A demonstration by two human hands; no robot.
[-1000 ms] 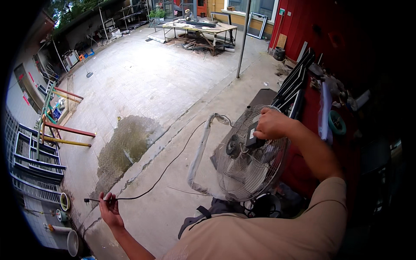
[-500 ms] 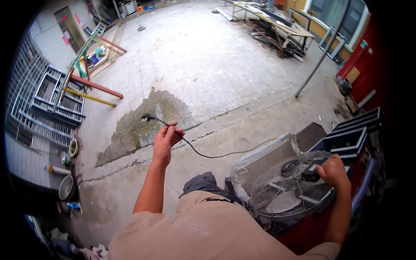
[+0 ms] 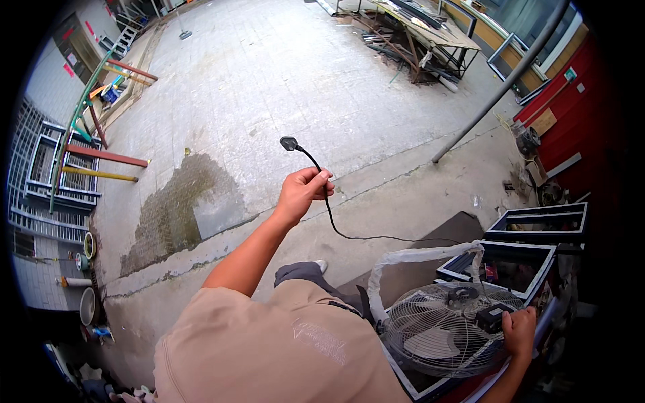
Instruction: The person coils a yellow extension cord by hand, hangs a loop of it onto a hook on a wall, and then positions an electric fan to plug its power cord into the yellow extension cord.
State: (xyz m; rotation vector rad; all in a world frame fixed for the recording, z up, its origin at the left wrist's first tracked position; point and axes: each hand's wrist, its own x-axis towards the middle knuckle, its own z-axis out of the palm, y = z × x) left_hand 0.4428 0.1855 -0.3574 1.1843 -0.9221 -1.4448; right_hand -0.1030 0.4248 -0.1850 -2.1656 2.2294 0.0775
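Observation:
A black power cord (image 3: 331, 218) runs through my left hand (image 3: 304, 195), pinched between thumb and fingers a little below its plug (image 3: 289, 144). The plug points up and away from me. From my hand the cord hangs down and bends right toward a caged fan (image 3: 443, 329) with a dusty wire guard and pale blades. My right hand (image 3: 520, 330) is closed at the fan's right side, against the black box (image 3: 493, 318) on it. The exact part within those fingers is hidden.
Dark-edged window frames (image 3: 531, 269) lie under and beyond the fan, near a pale wrapped bar (image 3: 430, 255). A grey pole (image 3: 497, 94) slants up at right. A cluttered workbench (image 3: 430, 33) stands far off. Red and yellow legs (image 3: 107, 156) of a metal stand jut in from the left.
The view has turned to the right. My left hand with the cord and plug now appears farther right and higher. My right hand stays closed at the fan, lower in the picture.

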